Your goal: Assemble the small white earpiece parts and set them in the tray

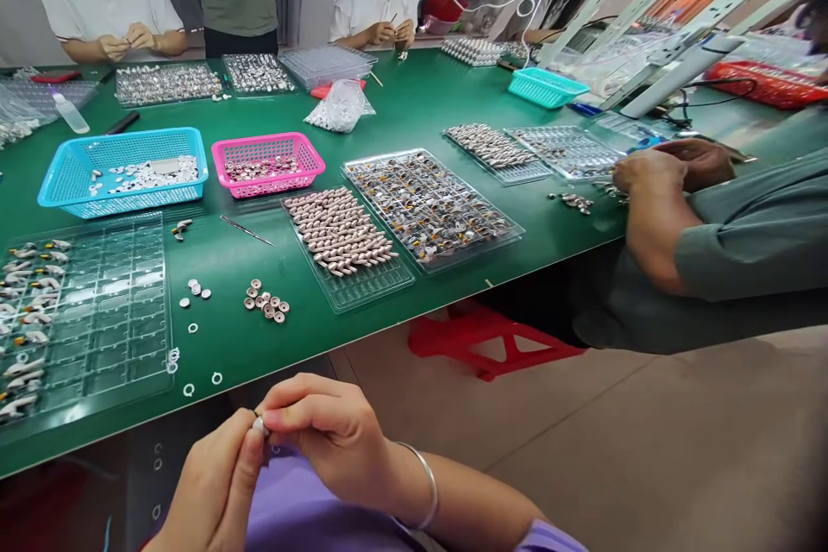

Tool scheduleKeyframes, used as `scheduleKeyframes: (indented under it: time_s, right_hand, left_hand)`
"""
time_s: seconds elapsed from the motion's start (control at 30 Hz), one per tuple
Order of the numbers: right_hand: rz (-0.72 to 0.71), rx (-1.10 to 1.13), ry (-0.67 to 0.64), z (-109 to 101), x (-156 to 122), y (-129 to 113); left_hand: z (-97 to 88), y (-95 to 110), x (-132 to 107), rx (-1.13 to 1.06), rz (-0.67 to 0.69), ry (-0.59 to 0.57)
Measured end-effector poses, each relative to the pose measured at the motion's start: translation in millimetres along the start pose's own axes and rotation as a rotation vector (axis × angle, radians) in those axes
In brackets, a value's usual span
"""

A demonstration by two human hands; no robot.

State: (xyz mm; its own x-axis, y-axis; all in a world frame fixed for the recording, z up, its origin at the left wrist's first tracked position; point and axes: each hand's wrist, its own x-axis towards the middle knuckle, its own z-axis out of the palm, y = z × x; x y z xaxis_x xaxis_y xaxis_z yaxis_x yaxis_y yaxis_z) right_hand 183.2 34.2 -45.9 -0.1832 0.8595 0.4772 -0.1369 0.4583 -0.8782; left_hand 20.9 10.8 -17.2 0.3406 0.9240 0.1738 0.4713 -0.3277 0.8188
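Note:
My left hand [213, 474] and my right hand [342, 431] meet in front of the table's edge. Thumbs and fingers of both pinch one small pale, rounded part [260, 425], mostly hidden by the fingertips. On the table beyond lie a cluster of small metallic cups [266, 302], a few white discs [195, 288] and thin white rings [216, 378]. A dark-and-pale small part [182, 229] lies near metal tweezers [247, 230]. To the left, a clear compartment tray [139, 293] holds rows of similar small assemblies [29, 336] on its left side.
A blue basket [122, 205] and a pink basket [268, 186] hold small parts. Right of them are a tray of pinkish-beige pieces [340, 233] and a tray of mixed parts [427, 207]. A co-worker's arm [660, 216] and a red stool [492, 345] are at right.

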Motion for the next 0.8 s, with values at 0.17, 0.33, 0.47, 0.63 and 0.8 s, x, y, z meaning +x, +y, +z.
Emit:
scheduleKeyframes:
  time_s: [0.17, 0.33, 0.47, 0.63, 0.8]
  right_hand:
    - [-0.045, 0.009, -0.020, -2.1, -2.2, 1.6]
    - [-0.050, 0.059, -0.015, -2.4, -4.7, 3.0]
    - [-0.043, 0.059, -0.019, -2.2, -6.0, 1.5]
    - [-0.052, -0.016, -0.023, -2.7, -6.1, 0.3]
    - [-0.141, -0.058, -0.021, -3.2, -6.0, 0.6]
  left_hand:
    - [-2.3, 8.1, -1.5, -0.125, -0.146, 0.010]
    - [-1.5, 9.6, 1.1, -0.123, -0.097, 0.012]
    - [-2.7, 6.4, 2.2, -0.025, 0.048, -0.019]
    - [-5.3, 6.8, -0.4, -0.039, -0.011, -0.023]
    - [-5.4, 4.8, -2.9, -0.091, -0.099, -0.073]
